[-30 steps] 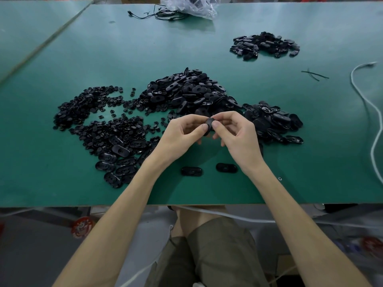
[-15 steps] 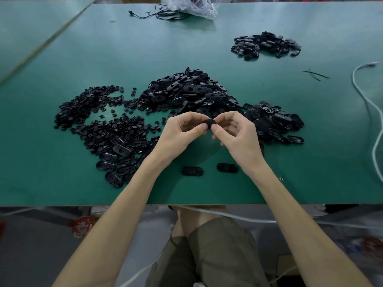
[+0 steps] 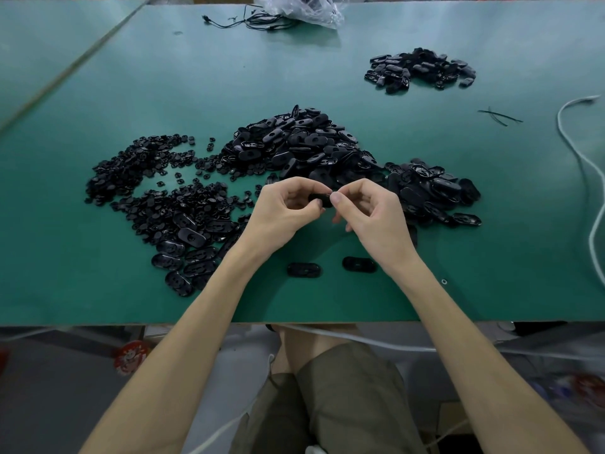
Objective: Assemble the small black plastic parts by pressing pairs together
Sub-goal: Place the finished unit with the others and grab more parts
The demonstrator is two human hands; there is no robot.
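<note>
Green table (image 3: 82, 283) fills the view. Closest, two loose ovals (image 3: 303, 269) lie flat. Just past them, the left hand (image 3: 281, 214) and right hand (image 3: 376, 217) each pinch one end of a black part (image 3: 319, 198). It lies sideways, right between both hands. Piles (image 3: 294, 149) sit behind.

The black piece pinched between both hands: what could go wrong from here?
The black piece is held only by fingertips of the left hand and right hand; a slip might drop it into the loose piles beside them. Also, two loose ovals lie near the right wrist and could get swept toward the table edge.
</note>
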